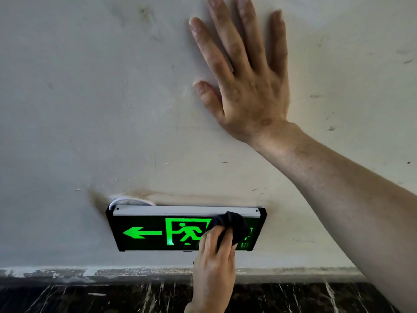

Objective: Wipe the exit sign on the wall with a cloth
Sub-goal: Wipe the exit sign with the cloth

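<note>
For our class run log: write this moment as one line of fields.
step: wiping | left hand: presses cloth on sign's right part | right hand: flat on wall | arrow and running figure uncovered

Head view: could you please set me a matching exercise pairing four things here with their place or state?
Things:
1 right hand
2 left hand
3 cloth
4 exit sign

States:
A lit green, arrow pointing left
B flat on the wall
C black, bunched against the sign
D holding the cloth

Pairs: 1-B, 2-D, 3-C, 4-A.
</note>
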The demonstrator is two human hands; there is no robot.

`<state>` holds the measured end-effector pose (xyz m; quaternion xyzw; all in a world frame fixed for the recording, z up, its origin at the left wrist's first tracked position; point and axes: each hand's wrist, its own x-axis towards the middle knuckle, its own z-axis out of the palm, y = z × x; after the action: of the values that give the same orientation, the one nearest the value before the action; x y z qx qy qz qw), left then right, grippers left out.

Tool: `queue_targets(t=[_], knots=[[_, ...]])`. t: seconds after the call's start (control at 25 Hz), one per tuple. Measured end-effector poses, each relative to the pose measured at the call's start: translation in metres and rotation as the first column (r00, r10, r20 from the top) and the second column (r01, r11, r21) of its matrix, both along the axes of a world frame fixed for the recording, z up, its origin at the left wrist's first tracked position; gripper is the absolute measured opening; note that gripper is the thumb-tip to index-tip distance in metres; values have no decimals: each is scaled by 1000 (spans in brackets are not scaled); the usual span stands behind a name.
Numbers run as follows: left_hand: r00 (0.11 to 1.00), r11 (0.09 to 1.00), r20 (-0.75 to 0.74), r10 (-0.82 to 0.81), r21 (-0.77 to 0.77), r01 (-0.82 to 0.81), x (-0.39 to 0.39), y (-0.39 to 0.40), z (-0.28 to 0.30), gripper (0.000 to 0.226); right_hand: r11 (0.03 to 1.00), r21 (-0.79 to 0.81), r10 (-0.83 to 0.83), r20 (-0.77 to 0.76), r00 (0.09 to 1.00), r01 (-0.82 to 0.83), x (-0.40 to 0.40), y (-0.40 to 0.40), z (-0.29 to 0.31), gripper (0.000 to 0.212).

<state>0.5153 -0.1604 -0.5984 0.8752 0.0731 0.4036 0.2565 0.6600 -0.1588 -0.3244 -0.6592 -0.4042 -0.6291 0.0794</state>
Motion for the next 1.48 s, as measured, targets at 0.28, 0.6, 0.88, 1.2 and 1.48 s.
queue_targets(t=[0.28,0.6,0.88,1.2,1.48], knots=[[996,996,-32,-84,9,84,18,-28,3,27,1000,1,22,-8,1000,-22,-2,-1,1,56],[986,988,-119,-114,-120,99,23,-51,-12,49,998,38,42,15,999,-43,-1,1,-1,52],[996,983,-87,18,-181,-34,21,-49,-34,49,997,51,58,23,998,-59,-1,0,0,51],[961,828,-104,256,-489,-274,15,-47,-51,36,997,70,38,39,999,-41,-2,1,-2,51],[896,336,-194,399,-879,-339,12,-38,-36,16,998,62,14,37,999,-16,-2,0,-2,51]])
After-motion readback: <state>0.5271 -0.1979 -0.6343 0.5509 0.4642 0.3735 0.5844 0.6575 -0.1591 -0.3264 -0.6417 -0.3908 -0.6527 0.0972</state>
